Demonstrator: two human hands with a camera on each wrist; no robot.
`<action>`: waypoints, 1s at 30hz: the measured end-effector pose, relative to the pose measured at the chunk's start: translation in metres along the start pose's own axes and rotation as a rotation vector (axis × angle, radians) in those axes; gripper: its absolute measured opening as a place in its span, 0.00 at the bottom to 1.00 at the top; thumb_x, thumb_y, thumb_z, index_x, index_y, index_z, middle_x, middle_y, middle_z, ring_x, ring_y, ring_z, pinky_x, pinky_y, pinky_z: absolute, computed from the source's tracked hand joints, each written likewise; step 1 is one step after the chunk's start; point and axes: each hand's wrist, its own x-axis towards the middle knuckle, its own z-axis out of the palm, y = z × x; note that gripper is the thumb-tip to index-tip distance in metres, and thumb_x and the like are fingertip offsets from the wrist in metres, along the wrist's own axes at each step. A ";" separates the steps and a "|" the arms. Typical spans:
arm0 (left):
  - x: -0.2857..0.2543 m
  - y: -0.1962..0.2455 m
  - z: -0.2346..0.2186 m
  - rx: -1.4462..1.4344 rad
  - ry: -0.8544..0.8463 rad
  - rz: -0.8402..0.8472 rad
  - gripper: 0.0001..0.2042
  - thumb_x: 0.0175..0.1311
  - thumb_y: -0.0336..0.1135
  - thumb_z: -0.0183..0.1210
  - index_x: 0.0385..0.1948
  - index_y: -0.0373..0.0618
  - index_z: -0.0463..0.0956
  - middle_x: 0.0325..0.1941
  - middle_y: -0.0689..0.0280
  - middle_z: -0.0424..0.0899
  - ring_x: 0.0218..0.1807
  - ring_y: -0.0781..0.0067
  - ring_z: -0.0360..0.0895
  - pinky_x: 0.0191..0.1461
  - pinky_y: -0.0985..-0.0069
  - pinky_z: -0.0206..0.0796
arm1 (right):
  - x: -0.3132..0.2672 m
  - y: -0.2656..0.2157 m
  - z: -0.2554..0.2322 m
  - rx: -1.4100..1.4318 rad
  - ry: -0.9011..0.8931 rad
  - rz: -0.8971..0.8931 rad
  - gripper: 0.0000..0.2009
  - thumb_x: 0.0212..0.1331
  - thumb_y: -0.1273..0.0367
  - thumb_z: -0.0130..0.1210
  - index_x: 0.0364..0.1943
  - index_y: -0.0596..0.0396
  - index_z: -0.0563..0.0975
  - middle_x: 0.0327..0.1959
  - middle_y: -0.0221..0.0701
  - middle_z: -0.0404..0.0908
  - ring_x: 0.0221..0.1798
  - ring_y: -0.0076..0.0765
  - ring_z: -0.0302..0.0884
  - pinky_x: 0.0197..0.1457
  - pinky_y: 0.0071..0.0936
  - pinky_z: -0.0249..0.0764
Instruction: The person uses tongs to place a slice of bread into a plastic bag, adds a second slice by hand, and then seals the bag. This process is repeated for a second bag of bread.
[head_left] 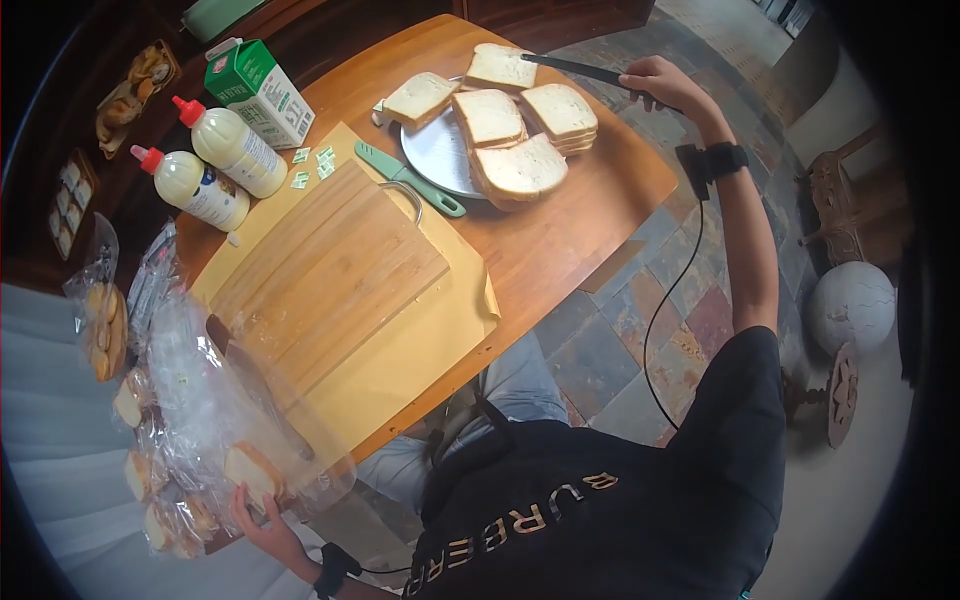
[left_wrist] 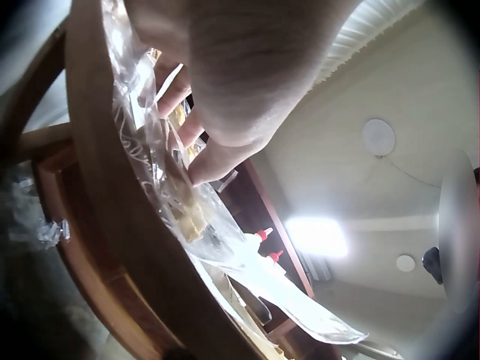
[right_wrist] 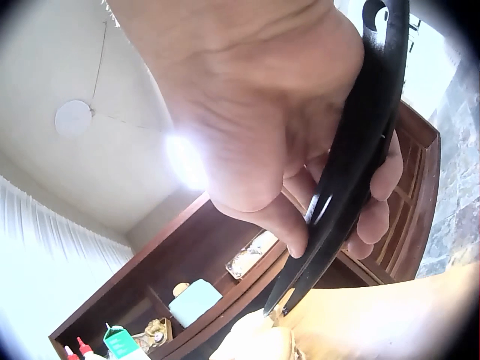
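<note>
My right hand [head_left: 662,84] grips black tongs [head_left: 575,68], thumb on one side and fingers on the other. The tongs' tips are at the edge of a bread slice [head_left: 497,70] at the far side of a round metal plate [head_left: 425,150]. Around it on the plate stand several stacks of sliced bread [head_left: 520,168]. At the lower left, my left hand [head_left: 272,532] rests its spread fingers on the near edge of a bread slice [head_left: 253,470] by clear plastic bags [head_left: 195,370]. In the left wrist view, its fingers [left_wrist: 217,161] touch crinkled plastic.
A wooden cutting board [head_left: 330,265] lies on yellow paper [head_left: 420,345]. Beside the plate is a green-sheathed knife [head_left: 410,178]. Two red-capped squeeze bottles [head_left: 235,148], a green-and-white carton [head_left: 262,95] and small green-and-white packets [head_left: 325,160] stand or lie at the back left. More bagged bread [head_left: 107,325] is at left.
</note>
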 end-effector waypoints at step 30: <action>0.004 0.008 -0.001 0.017 0.076 0.075 0.20 0.58 0.30 0.65 0.55 0.41 0.77 0.60 0.52 0.76 0.64 0.49 0.71 0.70 0.58 0.59 | -0.116 -0.155 0.030 0.154 0.114 -0.454 0.08 0.69 0.70 0.55 0.38 0.65 0.77 0.25 0.27 0.75 0.24 0.17 0.68 0.27 0.19 0.67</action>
